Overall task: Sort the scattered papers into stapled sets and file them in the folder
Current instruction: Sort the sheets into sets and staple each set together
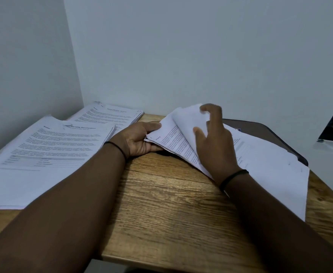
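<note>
your left hand point(140, 139) pinches the near-left corner of the loose stack point(181, 142) at the middle of the wooden table point(161, 203), thumb on top and fingers under the sheets. your right hand point(214, 142) hovers over the same stack with fingers spread and lightly curled; its fingertips seem to be lifting the top pages, which arch up near the wall, but motion blur hides whether it truly grips any.

the step looks like leafing through this stack to find where one set ends. keep the left pinch firm so the lower sheets do not fan out, and lift only a page or two with the right, reading the headings as you go.

two sorted piles lie well apart to the left: a near pile point(43, 154) and a far pile point(110, 115) against the wall. move finished pages there without sliding them across each other.

the dark folder point(270, 133) lies under the stack's far right side, partly covered. no stapler is visible, so stapling and filing appear to be yet to come.
</note>
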